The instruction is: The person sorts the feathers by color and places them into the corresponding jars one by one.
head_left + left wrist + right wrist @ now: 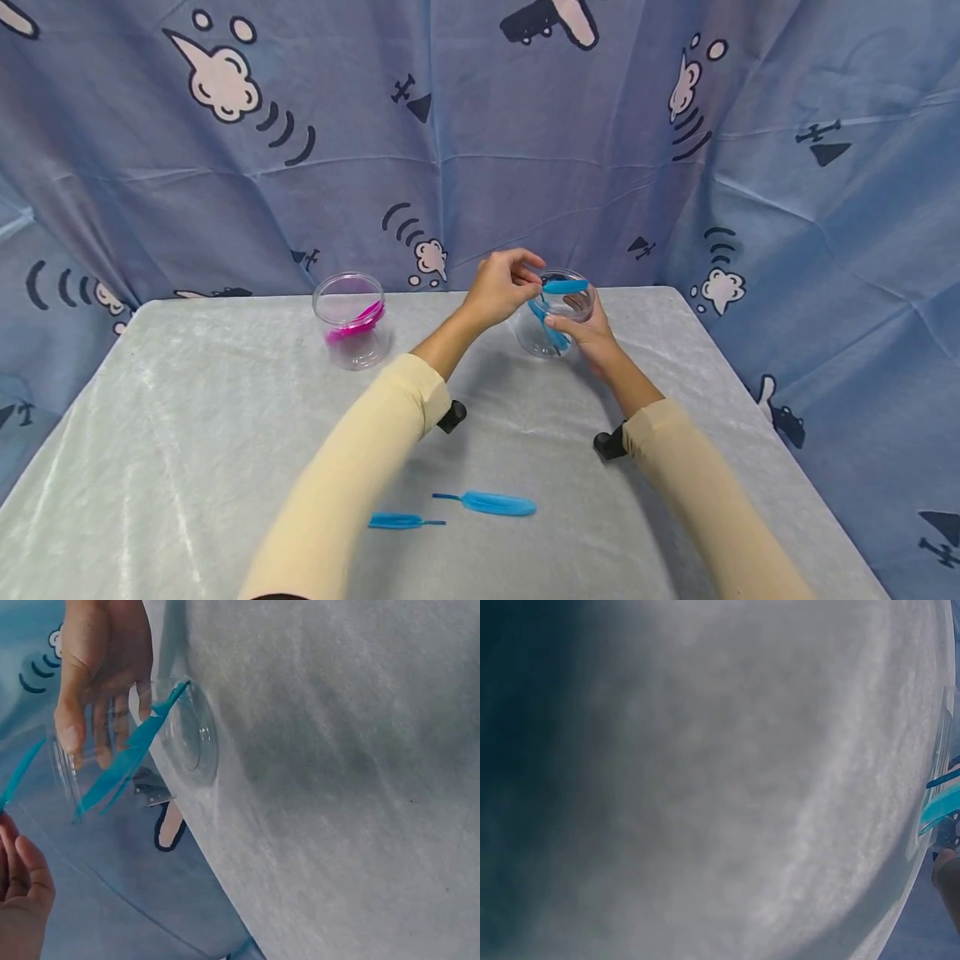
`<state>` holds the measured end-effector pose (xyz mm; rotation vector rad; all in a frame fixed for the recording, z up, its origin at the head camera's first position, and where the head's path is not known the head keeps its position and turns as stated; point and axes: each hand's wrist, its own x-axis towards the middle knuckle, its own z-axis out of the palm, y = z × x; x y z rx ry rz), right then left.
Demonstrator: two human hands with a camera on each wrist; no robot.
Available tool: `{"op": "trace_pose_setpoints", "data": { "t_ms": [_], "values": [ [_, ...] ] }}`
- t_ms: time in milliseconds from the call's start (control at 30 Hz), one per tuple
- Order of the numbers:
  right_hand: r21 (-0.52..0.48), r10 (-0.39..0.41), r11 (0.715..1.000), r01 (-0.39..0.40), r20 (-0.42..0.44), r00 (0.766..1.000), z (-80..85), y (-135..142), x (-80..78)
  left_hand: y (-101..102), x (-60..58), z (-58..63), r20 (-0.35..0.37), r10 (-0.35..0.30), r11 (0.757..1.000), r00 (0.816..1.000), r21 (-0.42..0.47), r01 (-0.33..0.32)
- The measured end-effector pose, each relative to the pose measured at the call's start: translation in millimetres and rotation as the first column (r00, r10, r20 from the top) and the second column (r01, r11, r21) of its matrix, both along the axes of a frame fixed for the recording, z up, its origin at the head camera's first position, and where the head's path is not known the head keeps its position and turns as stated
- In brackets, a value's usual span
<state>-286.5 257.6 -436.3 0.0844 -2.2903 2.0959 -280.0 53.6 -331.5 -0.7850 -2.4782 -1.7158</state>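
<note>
At the far side of the table, my right hand (pixel 591 333) grips a clear plastic jar (pixel 531 337) around its side. Inside that jar a blue feather (pixel 127 765) leans from the base up towards the rim. My left hand (pixel 501 287) pinches another blue feather (pixel 566 286) by its quill end, and its vane lies over the jar's mouth in the head view. In the left wrist view the left fingers (pixel 34 874) hold this feather upright beside the rim. Only the jar's edge and bits of blue feather show in the right wrist view.
A second clear jar (pixel 358 357) with bright pink feathers (pixel 356 323) inside stands to the left. Nearer me, two blue feathers (pixel 498 503) lie on the grey tablecloth (pixel 187 433), one partly behind my left sleeve. A patterned blue curtain (pixel 337 192) hangs behind the table.
</note>
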Motion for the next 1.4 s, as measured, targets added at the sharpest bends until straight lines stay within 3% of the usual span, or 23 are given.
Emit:
{"op": "trace_pose_setpoints", "data": {
  "t_ms": [333,533,867,1167,1400],
  "values": [
    [-0.017,0.017,1.000,-0.017,0.006,1.000,2.0,1,1.4,7,-2.4,-5.9,0.012,0.022,0.999,1.000,-0.035,-0.022],
    [-0.031,0.032,0.999,-0.031,0.021,0.999,12.3,-4,7.8,13,-1.7,-9.1,0.012,0.029,0.998,0.999,-0.064,-0.028],
    [-0.039,0.071,0.997,-0.072,-0.022,0.997,21.0,-7,14.1,24,-0.9,-16.0,0.041,0.019,0.998,0.999,-0.053,-0.017],
    [-0.059,0.057,0.996,-0.060,-0.054,0.997,4.2,-4,1.7,15,0.6,-16.2,0.014,-0.043,0.999,0.999,-0.028,0.044],
    [-0.063,0.050,0.997,-0.053,-0.048,0.998,1.9,-1,2.1,-4,10.4,-5.4,-0.003,-0.129,0.992,0.992,-0.010,0.129]
  ]
}}
